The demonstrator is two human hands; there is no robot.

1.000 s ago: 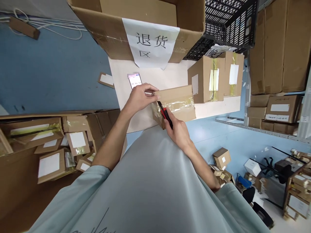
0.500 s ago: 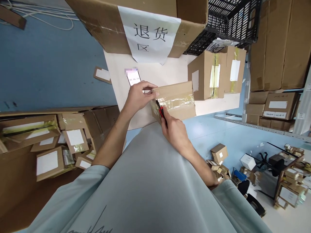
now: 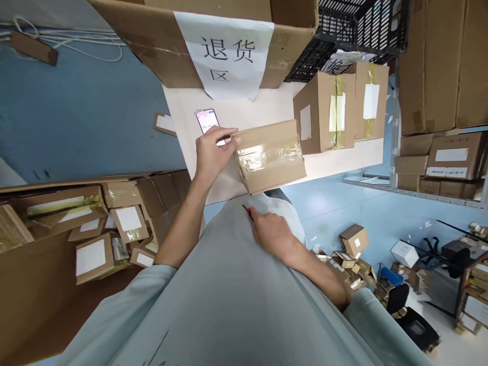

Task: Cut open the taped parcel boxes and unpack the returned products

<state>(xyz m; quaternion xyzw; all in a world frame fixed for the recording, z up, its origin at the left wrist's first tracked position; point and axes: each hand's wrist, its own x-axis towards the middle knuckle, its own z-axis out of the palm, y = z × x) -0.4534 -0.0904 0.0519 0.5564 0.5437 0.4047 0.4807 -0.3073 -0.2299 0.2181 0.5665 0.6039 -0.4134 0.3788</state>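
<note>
A taped cardboard box (image 3: 272, 170) lies at the near edge of the white table (image 3: 263, 111), shiny clear-yellow tape running across its top. My left hand (image 3: 215, 152) pinches the box's far left corner between thumb and fingers. Close to my body, apart from the box, my right hand (image 3: 272, 231) is closed around a red and black box cutter (image 3: 249, 212); its dark tip points up and left, and most of the handle is hidden in the fist. Just beyond my left hand lies a phone (image 3: 207, 119) with a timer on its screen, partly covered by that hand.
A large open carton (image 3: 152, 56) with a paper sign (image 3: 229, 56) stands at the table's back. Two labelled boxes (image 3: 324, 114) and a black plastic crate (image 3: 366, 25) are to the right. At left, a big carton (image 3: 34, 284) holds several parcels.
My right hand has drawn the box cutter back from the box toward my body. The box's top has tilted more into view, with my left hand still at its corner.
</note>
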